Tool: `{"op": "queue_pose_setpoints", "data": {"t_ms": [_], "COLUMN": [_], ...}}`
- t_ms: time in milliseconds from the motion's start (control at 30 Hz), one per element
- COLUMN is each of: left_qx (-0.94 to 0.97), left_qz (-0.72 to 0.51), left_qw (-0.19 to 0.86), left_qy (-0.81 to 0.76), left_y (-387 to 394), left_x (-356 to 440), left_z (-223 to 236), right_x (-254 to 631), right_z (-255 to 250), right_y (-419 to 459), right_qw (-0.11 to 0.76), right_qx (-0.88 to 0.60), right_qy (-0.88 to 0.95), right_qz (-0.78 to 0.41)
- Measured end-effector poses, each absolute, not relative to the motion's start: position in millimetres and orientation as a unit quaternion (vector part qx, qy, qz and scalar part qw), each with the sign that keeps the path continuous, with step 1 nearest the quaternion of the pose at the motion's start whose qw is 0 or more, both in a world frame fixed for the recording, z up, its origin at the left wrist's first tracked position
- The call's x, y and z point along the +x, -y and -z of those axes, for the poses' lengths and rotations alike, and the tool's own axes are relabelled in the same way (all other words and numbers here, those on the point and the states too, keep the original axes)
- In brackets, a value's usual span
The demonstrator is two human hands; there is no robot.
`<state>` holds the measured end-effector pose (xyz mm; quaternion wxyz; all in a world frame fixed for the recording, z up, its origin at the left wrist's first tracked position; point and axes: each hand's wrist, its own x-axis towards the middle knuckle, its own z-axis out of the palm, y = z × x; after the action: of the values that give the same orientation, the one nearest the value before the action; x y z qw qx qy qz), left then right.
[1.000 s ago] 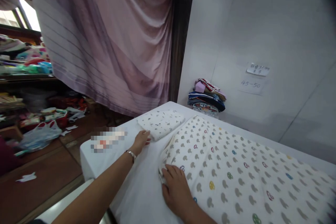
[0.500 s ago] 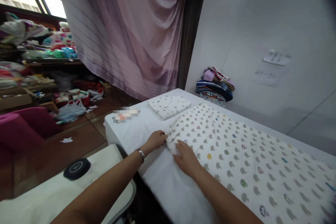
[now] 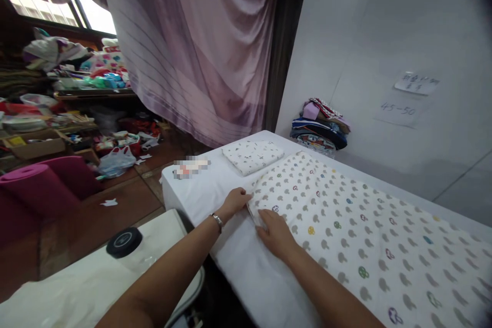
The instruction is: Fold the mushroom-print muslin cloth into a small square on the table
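Holds the left edge of a cream cotton cloth with grey and coloured mushroom prints (image 3: 346, 225) in a narrow, pinching grip of the left hand (image 3: 234, 204), a silver metal band (image 3: 218, 222) around that wrist. Rests the right hand (image 3: 279, 236) on the same cloth at about four o'clock from the left, fingers bent near its edge; cannot tell whether pinching or only pressing there. Has the cloth lying mostly towards three o'clock, flat on a long white-sheeted worktop (image 3: 238, 261). Shows a folded white cloth with small dark prints (image 3: 253, 156) at twelve o'clock, apart from both hands, and a pale pixelated item with an orange patch (image 3: 191, 165) at ten. Shows a round black disc-shaped object (image 3: 124, 242) at eight o'clock on a cream surface (image 3: 88, 287), and a stack of folded multicoloured fabrics (image 3: 321, 125) at one, by the pale grey wall (image 3: 384, 36)
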<state>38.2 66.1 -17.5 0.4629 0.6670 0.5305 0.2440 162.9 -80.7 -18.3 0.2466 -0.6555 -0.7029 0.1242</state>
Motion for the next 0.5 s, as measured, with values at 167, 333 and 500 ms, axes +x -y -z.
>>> {"op": "queue_pose_setpoints", "data": {"t_ms": [167,333,500], "left_qx": [0.653,0.675,0.738], "left_qz": [-0.246,-0.236,-0.234], "left_qw": [0.476,0.430,0.295], "left_qy": [-0.535,-0.551,-0.560], "left_y": [-71,-76,-74], "left_x": [51,55,52], "left_z": [16,10,3], "right_x": [151,151,153], "right_z": [19,26,29], "right_y": [82,86,88], "right_qw": [0.208,0.231,0.265], "right_qx": [-0.653,-0.659,-0.651], "right_qy": [0.725,0.712,0.707], "right_qz": [-0.074,-0.073,-0.084]}}
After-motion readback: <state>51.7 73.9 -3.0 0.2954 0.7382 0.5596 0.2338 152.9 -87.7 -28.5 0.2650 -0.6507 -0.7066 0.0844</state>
